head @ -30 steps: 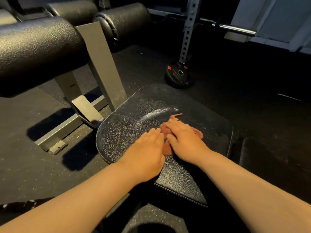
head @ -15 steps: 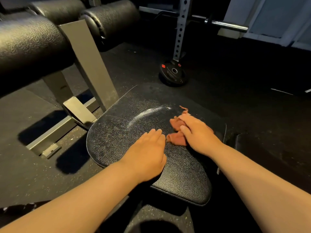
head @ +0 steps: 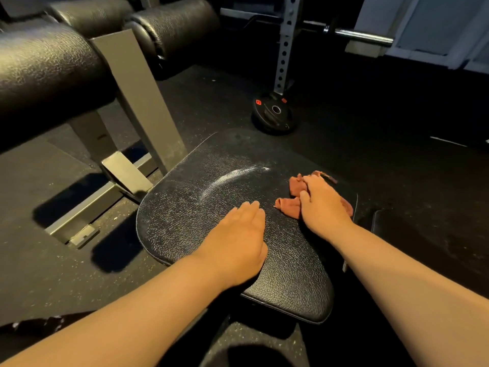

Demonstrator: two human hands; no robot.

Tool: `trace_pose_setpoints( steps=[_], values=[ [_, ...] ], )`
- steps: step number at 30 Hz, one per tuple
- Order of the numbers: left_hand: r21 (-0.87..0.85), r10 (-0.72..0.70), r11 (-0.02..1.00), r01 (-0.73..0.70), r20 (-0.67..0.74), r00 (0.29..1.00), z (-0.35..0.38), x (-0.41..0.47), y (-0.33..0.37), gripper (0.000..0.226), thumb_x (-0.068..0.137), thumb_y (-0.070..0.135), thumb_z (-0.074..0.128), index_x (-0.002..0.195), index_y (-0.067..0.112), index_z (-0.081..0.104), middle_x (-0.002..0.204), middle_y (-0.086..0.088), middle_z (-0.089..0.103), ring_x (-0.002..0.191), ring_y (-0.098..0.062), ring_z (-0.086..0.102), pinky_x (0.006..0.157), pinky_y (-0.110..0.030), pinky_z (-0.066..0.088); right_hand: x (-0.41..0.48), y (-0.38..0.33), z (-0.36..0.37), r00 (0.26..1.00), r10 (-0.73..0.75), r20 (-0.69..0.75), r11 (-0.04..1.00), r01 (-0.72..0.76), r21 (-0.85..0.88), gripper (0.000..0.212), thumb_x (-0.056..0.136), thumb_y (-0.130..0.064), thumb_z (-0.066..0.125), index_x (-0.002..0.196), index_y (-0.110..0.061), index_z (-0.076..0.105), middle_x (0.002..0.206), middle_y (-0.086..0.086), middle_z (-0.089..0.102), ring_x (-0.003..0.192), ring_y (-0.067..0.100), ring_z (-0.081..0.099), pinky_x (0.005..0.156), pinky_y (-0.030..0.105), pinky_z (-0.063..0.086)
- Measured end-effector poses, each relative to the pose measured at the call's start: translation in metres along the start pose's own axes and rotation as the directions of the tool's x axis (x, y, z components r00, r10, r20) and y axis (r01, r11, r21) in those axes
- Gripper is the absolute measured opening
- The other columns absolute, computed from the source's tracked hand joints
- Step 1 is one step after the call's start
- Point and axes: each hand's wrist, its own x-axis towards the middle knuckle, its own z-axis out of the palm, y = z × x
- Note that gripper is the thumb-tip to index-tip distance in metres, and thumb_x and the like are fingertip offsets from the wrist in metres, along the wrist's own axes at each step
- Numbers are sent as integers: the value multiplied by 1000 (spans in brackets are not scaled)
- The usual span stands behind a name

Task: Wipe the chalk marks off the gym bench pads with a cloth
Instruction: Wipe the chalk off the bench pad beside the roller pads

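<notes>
A black textured bench pad (head: pixel 185 215) lies low in front of me. A curved white chalk mark (head: pixel 232 176) arcs across its far middle. My right hand (head: pixel 322 205) presses a crumpled reddish-brown cloth (head: pixel 291 205) flat against the pad's right side, near the right edge. My left hand (head: pixel 238 239) rests palm down on the pad's near middle, fingers together, holding nothing. A gap of bare pad separates the two hands.
Black roller pads (head: pixel 47 70) on grey steel supports (head: pixel 140 102) stand at the left. A perforated rack upright (head: pixel 284 49) and a barbell end (head: pixel 362 35) are at the back. A black weight plate (head: pixel 275 113) lies on the dark rubber floor.
My right hand has slid the cloth to the right across the pad, away from the left hand and the chalk mark. The left hand has stayed in place on the pad.
</notes>
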Motion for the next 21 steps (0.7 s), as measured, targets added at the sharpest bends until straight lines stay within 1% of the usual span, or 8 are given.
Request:
trace_pose_setpoints(
  steps=[2,6,9,12,15,18,19,21],
  values=[
    [-56,-25,998,22,-50,998,-2,-1,0,68,100,26,39,159,8,9,167,-9,-1,153,-23,10,124,-31,10,-9,-21,8,978,-194,83,981,191,38,33,88,-16,52,114,-1,65,114,9,61,111,27,56,103,30,34],
    [-116,-83,991,66,-156,984,-13,-1,-8,61,94,18,42,153,11,27,161,-7,22,146,-24,27,117,-28,19,-13,-45,27,868,-397,298,917,360,172,47,101,-17,53,148,-19,48,158,-1,38,148,13,29,123,27,16],
    [-61,-89,995,83,-111,990,-17,-7,-13,56,98,22,40,152,8,30,162,-9,22,149,-23,20,121,-29,11,6,-25,26,956,-248,157,964,227,140,40,101,-19,53,141,-21,55,149,-1,50,140,18,43,113,23,26],
    [-6,-84,996,84,-58,995,-17,-16,-15,57,102,26,37,155,8,22,165,-9,13,152,-22,11,122,-29,3,21,-19,28,999,17,-32,999,-16,36,28,98,-16,51,124,-15,61,128,7,60,122,31,54,103,36,38],
    [-22,-101,995,100,-38,994,-17,-19,-21,57,102,25,38,154,8,24,164,-8,15,151,-22,12,122,-31,4,21,-49,49,990,-122,74,992,120,34,30,94,-13,52,122,-11,63,131,9,58,128,33,50,109,42,36],
    [-21,-119,993,118,-58,991,-18,-18,-28,55,101,24,38,152,7,28,163,-10,19,148,-24,17,121,-31,9,21,-64,49,924,-322,209,942,290,170,42,97,-15,56,138,-20,58,145,-1,53,140,19,42,115,26,27],
    [-18,-118,993,117,-54,992,-18,-18,-29,56,101,25,38,153,7,26,163,-10,18,149,-24,16,121,-31,8,25,-61,46,931,-321,174,940,290,182,39,96,-15,57,134,-21,61,138,-2,58,133,18,49,108,23,31],
    [-14,-109,994,109,-33,993,-18,-19,-31,59,102,27,36,155,6,21,164,-10,15,150,-23,12,122,-30,4,36,-50,41,988,-148,45,976,139,166,32,96,-15,57,126,-18,65,128,2,63,121,22,55,99,26,36]
  ],
)
